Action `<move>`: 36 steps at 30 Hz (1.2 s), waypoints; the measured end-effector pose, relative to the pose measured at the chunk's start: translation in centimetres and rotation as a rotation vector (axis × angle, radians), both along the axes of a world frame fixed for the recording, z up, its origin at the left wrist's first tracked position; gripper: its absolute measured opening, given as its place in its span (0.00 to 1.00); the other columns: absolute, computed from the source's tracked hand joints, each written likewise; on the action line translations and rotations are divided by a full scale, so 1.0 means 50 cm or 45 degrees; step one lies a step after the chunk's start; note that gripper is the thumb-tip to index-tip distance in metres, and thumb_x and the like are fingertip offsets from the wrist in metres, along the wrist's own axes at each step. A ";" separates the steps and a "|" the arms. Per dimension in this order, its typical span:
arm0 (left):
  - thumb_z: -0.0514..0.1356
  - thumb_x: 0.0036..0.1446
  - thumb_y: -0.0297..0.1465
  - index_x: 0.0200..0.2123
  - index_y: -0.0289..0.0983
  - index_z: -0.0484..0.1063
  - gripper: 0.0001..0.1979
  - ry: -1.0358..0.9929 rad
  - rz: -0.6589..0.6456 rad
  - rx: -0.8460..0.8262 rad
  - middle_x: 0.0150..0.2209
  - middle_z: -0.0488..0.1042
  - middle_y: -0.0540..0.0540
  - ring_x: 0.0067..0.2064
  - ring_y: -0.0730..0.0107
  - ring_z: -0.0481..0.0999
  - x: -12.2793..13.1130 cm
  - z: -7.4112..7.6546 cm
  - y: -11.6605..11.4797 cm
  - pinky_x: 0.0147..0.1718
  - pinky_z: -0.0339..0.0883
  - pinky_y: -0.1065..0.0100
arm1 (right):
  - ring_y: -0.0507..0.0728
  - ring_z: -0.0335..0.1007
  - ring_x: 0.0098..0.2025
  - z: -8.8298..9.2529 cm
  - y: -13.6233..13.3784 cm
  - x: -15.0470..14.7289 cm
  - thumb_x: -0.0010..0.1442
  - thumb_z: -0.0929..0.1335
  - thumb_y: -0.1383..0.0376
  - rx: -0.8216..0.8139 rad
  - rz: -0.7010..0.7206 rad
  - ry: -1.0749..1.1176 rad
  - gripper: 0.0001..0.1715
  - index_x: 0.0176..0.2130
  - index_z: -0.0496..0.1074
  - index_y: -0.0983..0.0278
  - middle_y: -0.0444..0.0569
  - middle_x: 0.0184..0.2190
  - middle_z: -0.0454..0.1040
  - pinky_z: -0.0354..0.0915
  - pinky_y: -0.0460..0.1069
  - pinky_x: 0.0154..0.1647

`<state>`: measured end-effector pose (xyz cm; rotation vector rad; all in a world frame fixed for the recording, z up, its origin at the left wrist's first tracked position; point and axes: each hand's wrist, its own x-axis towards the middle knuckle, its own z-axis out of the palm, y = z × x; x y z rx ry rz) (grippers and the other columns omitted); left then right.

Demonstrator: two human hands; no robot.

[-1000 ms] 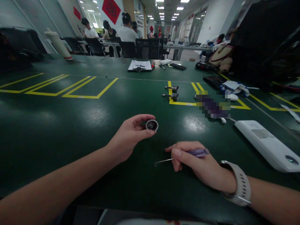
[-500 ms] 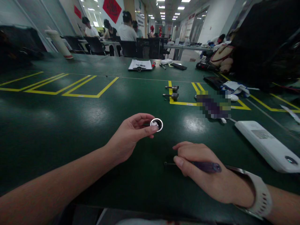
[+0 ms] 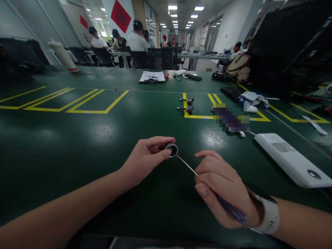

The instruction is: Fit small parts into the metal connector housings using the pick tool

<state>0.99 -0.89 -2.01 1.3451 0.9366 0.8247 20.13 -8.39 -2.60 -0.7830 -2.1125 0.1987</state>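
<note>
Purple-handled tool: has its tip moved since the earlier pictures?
Yes. Judged against the yellow tape corner just ahead, the tool's tip has moved forward, closer to that corner.

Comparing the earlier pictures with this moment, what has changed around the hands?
The right hand swung the screwdriver so its tip now points forward and left, at the rim of the metal cup; contact is unclear. Nothing was taken or let go: the left hand still holds the cup. The two metal pieces and the white device stayed put.
</note>
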 end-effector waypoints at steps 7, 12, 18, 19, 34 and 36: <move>0.63 0.46 0.22 0.41 0.34 0.75 0.16 0.113 -0.011 0.173 0.40 0.79 0.47 0.40 0.69 0.77 0.008 0.001 -0.010 0.42 0.72 0.70 | 0.53 0.62 0.29 -0.006 0.008 -0.011 0.57 0.62 0.73 -0.037 -0.039 -0.075 0.06 0.29 0.66 0.67 0.47 0.24 0.68 0.62 0.57 0.46; 0.62 0.46 0.22 0.41 0.35 0.76 0.16 0.151 -0.023 0.252 0.40 0.79 0.47 0.41 0.69 0.77 0.009 -0.001 -0.014 0.41 0.72 0.70 | 0.53 0.63 0.30 -0.007 0.010 -0.014 0.57 0.62 0.72 -0.002 -0.046 -0.090 0.06 0.29 0.66 0.67 0.48 0.25 0.68 0.62 0.57 0.46; 0.60 0.47 0.23 0.39 0.34 0.77 0.14 0.205 0.013 0.323 0.39 0.79 0.46 0.38 0.68 0.78 0.012 -0.001 -0.018 0.39 0.74 0.69 | 0.53 0.63 0.29 -0.006 0.007 -0.017 0.57 0.62 0.73 0.016 -0.060 -0.133 0.07 0.28 0.67 0.68 0.47 0.24 0.68 0.61 0.57 0.46; 0.60 0.47 0.24 0.39 0.35 0.77 0.14 0.210 0.018 0.338 0.39 0.79 0.46 0.38 0.68 0.78 0.013 -0.001 -0.018 0.39 0.74 0.68 | 0.53 0.63 0.29 -0.006 0.007 -0.018 0.57 0.62 0.73 0.019 -0.061 -0.132 0.07 0.28 0.67 0.68 0.47 0.24 0.68 0.61 0.57 0.46; 0.59 0.48 0.25 0.41 0.36 0.76 0.15 0.283 0.019 0.410 0.40 0.79 0.45 0.39 0.66 0.78 0.011 0.000 -0.021 0.42 0.72 0.65 | 0.52 0.63 0.29 -0.009 0.008 -0.021 0.58 0.62 0.71 0.045 -0.089 -0.152 0.08 0.28 0.66 0.66 0.46 0.24 0.68 0.62 0.57 0.46; 0.59 0.48 0.25 0.41 0.37 0.77 0.15 0.301 0.014 0.429 0.40 0.79 0.46 0.39 0.65 0.78 0.011 0.000 -0.021 0.43 0.72 0.64 | 0.52 0.63 0.28 -0.009 0.007 -0.021 0.58 0.62 0.71 0.049 -0.087 -0.151 0.07 0.28 0.66 0.66 0.47 0.24 0.68 0.62 0.57 0.46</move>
